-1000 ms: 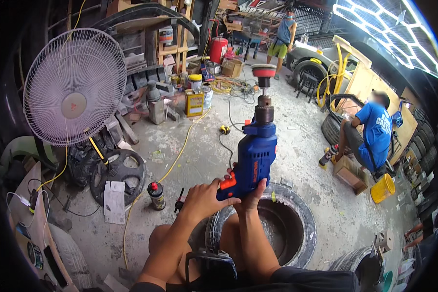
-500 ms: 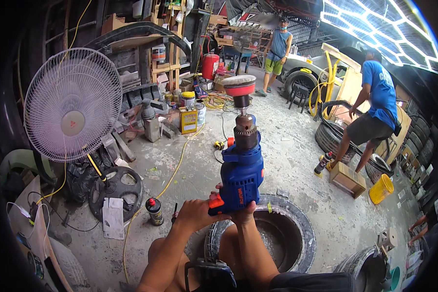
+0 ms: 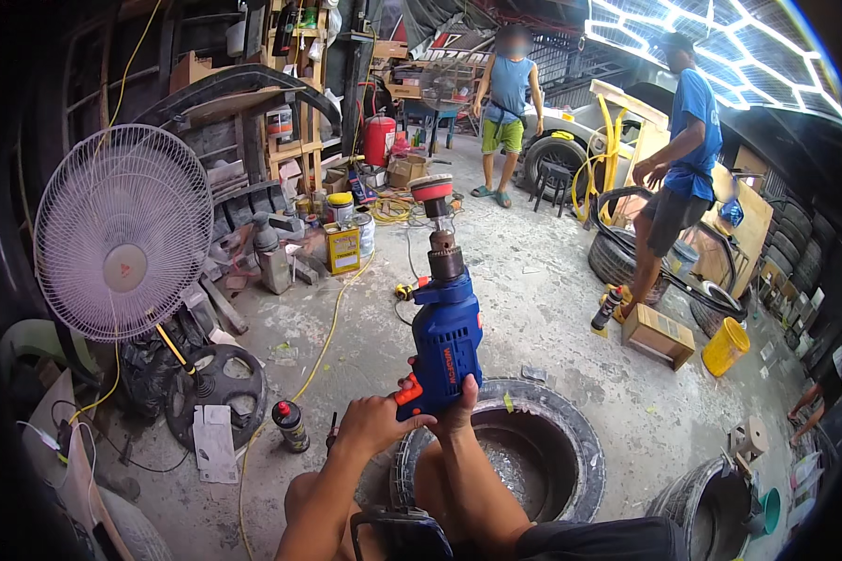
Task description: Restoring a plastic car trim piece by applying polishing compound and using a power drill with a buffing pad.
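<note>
drill (image 3: 446,337) raised nearer | blue body, red-capped tip | both hands (image 3: 412,421) clamped on it

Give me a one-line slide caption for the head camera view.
Both hands, left and right, hold a blue electric drill with a red-rimmed pad upright above a tyre in a cluttered workshop.
</note>
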Demonstrator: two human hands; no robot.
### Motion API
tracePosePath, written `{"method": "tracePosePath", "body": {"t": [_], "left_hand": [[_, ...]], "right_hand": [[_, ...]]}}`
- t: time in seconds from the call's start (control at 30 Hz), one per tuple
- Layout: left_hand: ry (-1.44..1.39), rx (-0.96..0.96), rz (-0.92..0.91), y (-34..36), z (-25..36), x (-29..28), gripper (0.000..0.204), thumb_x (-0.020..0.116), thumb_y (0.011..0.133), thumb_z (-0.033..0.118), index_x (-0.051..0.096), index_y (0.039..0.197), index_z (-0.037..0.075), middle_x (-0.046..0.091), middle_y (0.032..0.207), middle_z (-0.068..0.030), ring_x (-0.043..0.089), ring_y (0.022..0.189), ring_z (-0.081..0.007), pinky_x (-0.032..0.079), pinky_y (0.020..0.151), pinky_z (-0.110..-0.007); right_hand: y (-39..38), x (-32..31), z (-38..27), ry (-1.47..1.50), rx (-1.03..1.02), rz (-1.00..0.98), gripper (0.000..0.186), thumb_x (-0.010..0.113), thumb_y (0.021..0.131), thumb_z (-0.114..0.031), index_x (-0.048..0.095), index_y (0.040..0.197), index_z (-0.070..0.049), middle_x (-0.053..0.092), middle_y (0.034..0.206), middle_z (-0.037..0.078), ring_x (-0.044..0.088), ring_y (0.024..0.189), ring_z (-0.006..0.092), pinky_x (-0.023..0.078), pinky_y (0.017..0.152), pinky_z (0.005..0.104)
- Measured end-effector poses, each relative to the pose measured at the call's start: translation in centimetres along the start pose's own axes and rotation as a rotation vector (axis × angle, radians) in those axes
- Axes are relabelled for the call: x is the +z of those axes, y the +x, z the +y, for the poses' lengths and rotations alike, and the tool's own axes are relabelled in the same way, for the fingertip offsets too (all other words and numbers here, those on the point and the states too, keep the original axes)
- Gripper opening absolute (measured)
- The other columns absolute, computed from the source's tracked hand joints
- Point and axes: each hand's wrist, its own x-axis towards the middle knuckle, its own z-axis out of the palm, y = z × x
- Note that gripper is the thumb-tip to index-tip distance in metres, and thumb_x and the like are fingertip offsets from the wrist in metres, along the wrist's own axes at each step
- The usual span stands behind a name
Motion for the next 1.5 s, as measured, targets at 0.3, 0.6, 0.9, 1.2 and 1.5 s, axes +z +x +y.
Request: {"method": "tracePosePath", "body": {"t": [0.3, 0.6, 0.9, 1.2, 1.5], "left_hand": [[-0.021, 0.008, 0.078, -0.5, 0.3, 0.0, 0.067, 0.043, 0.083, 0.070, 0.068, 0.087, 0.008, 0.064, 0.066, -0.0197, 0.064, 0.066, -0.0398, 0.052, 0.065, -0.047], [0.001, -0.033, 0.052, -0.5, 0.3, 0.3, 0.059, 0.045, 0.083, 0.068, 0.067, 0.100, 0.016, 0.063, 0.066, -0.0203, 0.063, 0.068, -0.0414, 0.050, 0.065, -0.049], [0.000, -0.053, 0.027, -0.5, 0.4, 0.3, 0.061, 0.045, 0.083, 0.069, 0.067, 0.100, 0.015, 0.064, 0.067, -0.0208, 0.064, 0.069, -0.0414, 0.051, 0.066, -0.049], [-0.031, -0.075, -0.006, -0.1, 1.0, -0.2, 0.068, 0.044, 0.082, 0.070, 0.069, 0.094, 0.008, 0.064, 0.070, -0.0229, 0.064, 0.072, -0.0424, 0.051, 0.070, -0.049], [-0.029, -0.084, -0.014, -0.2, 0.9, 0.3, 0.069, 0.045, 0.082, 0.070, 0.069, 0.092, 0.007, 0.064, 0.071, -0.0236, 0.064, 0.073, -0.0419, 0.050, 0.070, -0.049]], "right_hand": [[-0.1, -0.2, 0.2, -0.020, 0.034, -0.032, 0.096, 0.066, 0.070, -0.064, 0.034, 0.134, -0.001, 0.054, 0.115, 0.016, 0.060, 0.091, 0.0322, 0.051, 0.081, 0.0457], [-0.1, 0.6, 0.2, 0.008, 0.000, -0.005, 0.093, 0.066, 0.070, -0.059, 0.034, 0.135, -0.001, 0.055, 0.115, 0.018, 0.061, 0.089, 0.0300, 0.051, 0.080, 0.0432], [0.0, 0.5, 0.2, -0.004, -0.005, -0.012, 0.092, 0.064, 0.071, -0.061, 0.034, 0.135, -0.002, 0.055, 0.116, 0.017, 0.060, 0.089, 0.0294, 0.050, 0.081, 0.0422], [0.2, -0.1, 0.1, 0.028, 0.004, 0.013, 0.090, 0.064, 0.071, -0.059, 0.036, 0.134, -0.002, 0.056, 0.114, 0.018, 0.061, 0.088, 0.0295, 0.050, 0.081, 0.0420], [-0.1, 0.1, 0.0, 0.028, -0.008, 0.020, 0.090, 0.066, 0.071, -0.058, 0.036, 0.133, -0.001, 0.056, 0.112, 0.018, 0.061, 0.087, 0.0296, 0.050, 0.079, 0.0421]]}}
